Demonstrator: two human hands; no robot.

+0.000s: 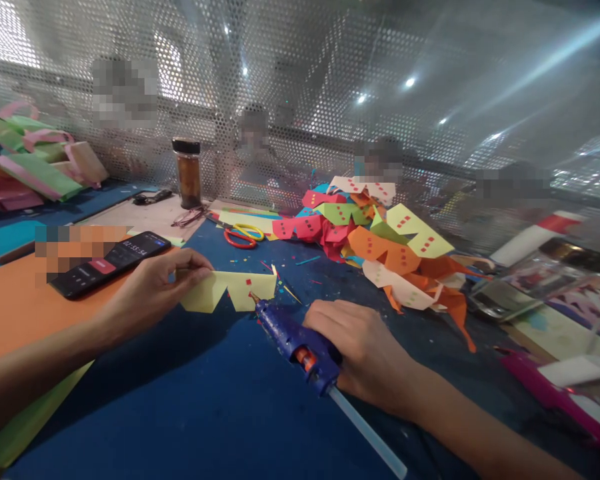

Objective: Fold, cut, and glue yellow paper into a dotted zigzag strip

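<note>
Between thumb and fingers, my left hand (173, 283) pinches the left end of a pale yellow paper strip (210, 292) with notches cut along its lower edge. A small red paper square (249, 282) sits on the strip's right half. My right hand (353, 343) is wrapped round a blue glue gun (285, 330), and a long clear glue stick (370, 430) sticks out of its back. The gun's nozzle is at the strip, close to the red square; whether it touches the paper I cannot tell. Tiny coloured paper scraps (280, 283) lie just beyond the strip.
Folded paper pieces with dots (380, 247) are heaped at the back right. Red and yellow scissors (240, 235), a brown jar (187, 177) and a phone (113, 263) on orange paper (10, 313) lie left of them. A clear container (520, 287) stands at the right.
</note>
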